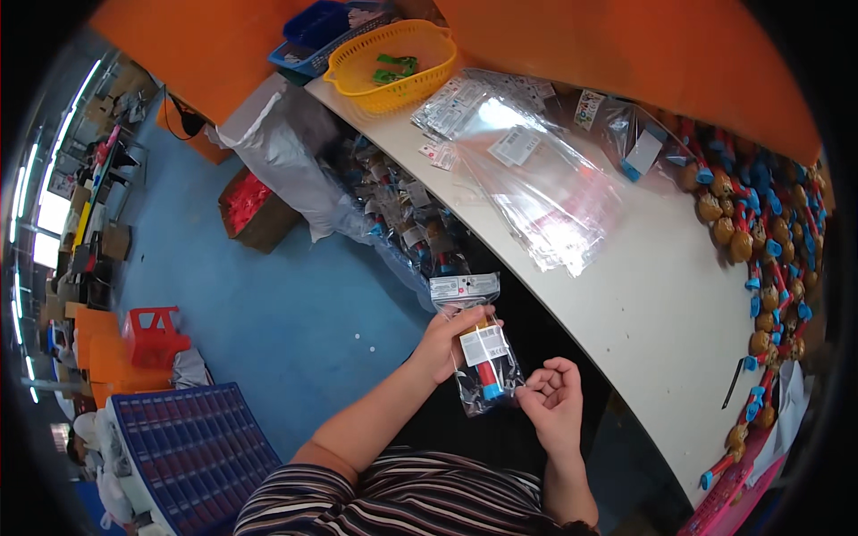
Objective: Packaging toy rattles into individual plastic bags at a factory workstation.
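A clear plastic bag (472, 397) with a printed header and a white label is held upright in front of me. Inside it is a toy (486, 373) with a red shaft and a blue end; its upper part is mostly covered by the label and my fingers. My left hand (440, 344) is closed around the bag's upper left side, fingers across its front. At the lower right corner of the bag, my right hand (554, 402) has curled fingers, with thumb and forefinger pinching the edge.
Flat clear bags (536, 183) lie stacked on the white table (626, 304). Many loose toys (769, 259) line its right edge. A yellow basket (393, 67) stands at the far end. Left of the table, a large sack (290, 152) holds bagged toys (416, 223). A blue crate (192, 451) is lower left.
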The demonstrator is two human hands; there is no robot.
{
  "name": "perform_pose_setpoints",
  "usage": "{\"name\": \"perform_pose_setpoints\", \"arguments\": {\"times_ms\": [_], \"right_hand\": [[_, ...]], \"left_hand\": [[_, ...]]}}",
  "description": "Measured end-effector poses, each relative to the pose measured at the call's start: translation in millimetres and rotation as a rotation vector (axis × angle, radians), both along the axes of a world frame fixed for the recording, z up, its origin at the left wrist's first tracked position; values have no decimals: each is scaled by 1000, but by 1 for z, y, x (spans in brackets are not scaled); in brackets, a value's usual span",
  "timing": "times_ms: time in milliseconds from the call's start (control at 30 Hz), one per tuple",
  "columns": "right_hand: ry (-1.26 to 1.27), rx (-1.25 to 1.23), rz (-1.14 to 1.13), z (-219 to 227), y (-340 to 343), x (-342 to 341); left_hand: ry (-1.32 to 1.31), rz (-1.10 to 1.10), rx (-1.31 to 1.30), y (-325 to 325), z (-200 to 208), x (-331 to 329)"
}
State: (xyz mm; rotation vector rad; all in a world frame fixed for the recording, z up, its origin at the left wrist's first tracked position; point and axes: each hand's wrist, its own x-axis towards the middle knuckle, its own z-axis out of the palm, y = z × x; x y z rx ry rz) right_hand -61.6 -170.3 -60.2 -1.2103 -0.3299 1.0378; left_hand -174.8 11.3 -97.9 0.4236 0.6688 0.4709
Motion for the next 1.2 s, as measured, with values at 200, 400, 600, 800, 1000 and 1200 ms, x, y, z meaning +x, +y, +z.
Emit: {"name": "perform_pose_setpoints", "arguments": {"times_ms": [200, 400, 600, 800, 1000, 1200], "right_hand": [[-31, -112, 10, -3, -11, 5], [-70, -176, 65, 20, -22, 2], [-101, -263, -146, 12, -28, 11], [-135, -232, 64, 27, -4, 4], [-349, -132, 13, 61, 1, 16], [-247, -78, -227, 67, -4, 54]], "left_hand": [[11, 167, -33, 121, -99, 8], [93, 479, 171, 361, -116, 2], [459, 1075, 892, 263, -42, 69], [338, 185, 1697, 100, 82, 124], [734, -276, 1904, 75, 67, 185], [296, -14, 1697, 57, 67, 156]]}}
